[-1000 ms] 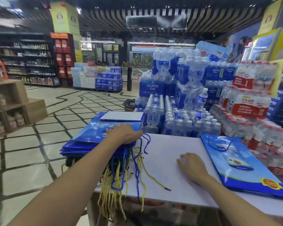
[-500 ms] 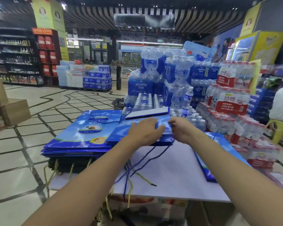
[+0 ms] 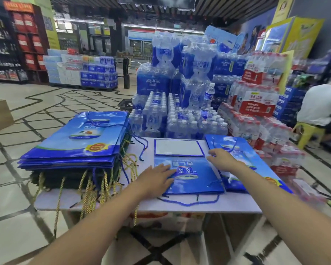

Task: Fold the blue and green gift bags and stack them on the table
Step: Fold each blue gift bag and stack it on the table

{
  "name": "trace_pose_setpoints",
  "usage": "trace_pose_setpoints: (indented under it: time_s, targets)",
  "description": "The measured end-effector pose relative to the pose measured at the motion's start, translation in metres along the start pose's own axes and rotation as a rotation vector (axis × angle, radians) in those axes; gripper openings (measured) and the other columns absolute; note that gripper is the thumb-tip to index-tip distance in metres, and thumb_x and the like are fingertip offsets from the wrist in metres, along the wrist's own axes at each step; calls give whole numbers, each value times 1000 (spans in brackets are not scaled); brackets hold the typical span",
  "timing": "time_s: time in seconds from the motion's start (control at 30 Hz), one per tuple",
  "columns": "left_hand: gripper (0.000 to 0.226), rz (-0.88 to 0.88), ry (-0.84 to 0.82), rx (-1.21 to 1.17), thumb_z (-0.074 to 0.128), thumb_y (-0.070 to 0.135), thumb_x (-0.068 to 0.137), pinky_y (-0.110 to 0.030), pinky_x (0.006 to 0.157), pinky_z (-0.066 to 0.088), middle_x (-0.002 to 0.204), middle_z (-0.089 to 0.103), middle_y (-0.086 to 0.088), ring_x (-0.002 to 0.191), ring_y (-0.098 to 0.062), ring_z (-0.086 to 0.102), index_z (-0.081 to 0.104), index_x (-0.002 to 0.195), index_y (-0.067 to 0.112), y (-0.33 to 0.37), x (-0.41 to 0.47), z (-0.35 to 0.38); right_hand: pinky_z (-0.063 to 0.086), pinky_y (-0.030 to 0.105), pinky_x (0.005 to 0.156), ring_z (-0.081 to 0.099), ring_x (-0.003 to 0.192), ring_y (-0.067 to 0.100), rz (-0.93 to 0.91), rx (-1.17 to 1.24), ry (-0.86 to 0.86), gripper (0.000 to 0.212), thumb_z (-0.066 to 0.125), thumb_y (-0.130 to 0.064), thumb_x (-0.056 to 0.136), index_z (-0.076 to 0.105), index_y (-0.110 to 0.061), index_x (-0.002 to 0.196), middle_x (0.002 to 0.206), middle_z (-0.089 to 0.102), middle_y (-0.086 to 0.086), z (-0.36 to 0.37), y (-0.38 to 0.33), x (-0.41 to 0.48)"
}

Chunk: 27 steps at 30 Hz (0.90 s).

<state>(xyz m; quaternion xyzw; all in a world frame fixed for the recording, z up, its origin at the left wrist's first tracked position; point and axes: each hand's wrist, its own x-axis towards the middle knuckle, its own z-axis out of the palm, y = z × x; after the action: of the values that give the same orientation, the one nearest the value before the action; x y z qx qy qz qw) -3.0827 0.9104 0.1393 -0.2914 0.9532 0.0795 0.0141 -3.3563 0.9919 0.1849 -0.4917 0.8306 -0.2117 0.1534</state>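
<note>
A flat blue gift bag [image 3: 195, 178] lies in the middle of the white table [image 3: 180, 206], its white bottom flap [image 3: 179, 147] turned up at the far end. My left hand [image 3: 157, 178] presses flat on the bag's left side. My right hand [image 3: 223, 159] hovers or rests with spread fingers at its right edge. A stack of flat blue bags [image 3: 80, 138] sits at the table's left on darker green bags [image 3: 65, 178] with gold cords. Another flat blue bag [image 3: 256, 163] lies at the right, partly under my right arm.
Shrink-wrapped packs of water bottles [image 3: 180, 92] stand right behind the table. Red-labelled bottle packs [image 3: 256, 104] pile up at the right. A person [image 3: 321, 104] sits on a yellow stool at the far right. Tiled floor opens to the left.
Both hands brought one blue bag from the left stack to the table's middle and laid it flat. The left hand now presses on it and the right hand has let go.
</note>
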Motion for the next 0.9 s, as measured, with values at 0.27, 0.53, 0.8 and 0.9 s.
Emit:
trace_pose_setpoints:
  time_s: [0.27, 0.53, 0.8, 0.9]
  targets:
    - [44, 28, 200, -65, 36, 44, 110, -38, 115, 34, 156, 44, 8, 141, -15, 42, 50, 149, 30, -6, -3, -5, 49, 26, 94, 63, 107, 6, -291, -293, -162, 21, 62, -33, 98, 71, -32, 116, 115, 69, -17, -29, -10, -58]
    - [70, 69, 54, -103, 37, 79, 93, -36, 109, 44, 162, 29, 23, 146, -5, 36, 38, 154, 44, -20, -14, 3, 46, 28, 79, 59, 83, 8, -225, -331, -192, 19, 66, -37, 96, 68, -21, 87, 88, 66, -11, -40, -4, -72]
    - [68, 30, 83, -141, 36, 76, 97, -38, 111, 42, 166, 25, 21, 149, -8, 32, 34, 157, 43, -19, -14, 4, 55, 31, 65, 54, 57, 16, -93, 156, -312, 20, 60, -22, 103, 64, -12, 120, 72, 64, 1, -52, -67, -73]
    - [70, 26, 89, -144, 37, 73, 99, -37, 115, 38, 167, 24, 17, 151, -10, 28, 33, 159, 38, -17, -16, 5, 60, 32, 68, 60, 63, 18, 2, 401, -436, 26, 61, -20, 103, 63, -4, 123, 84, 71, 8, -57, -90, -77]
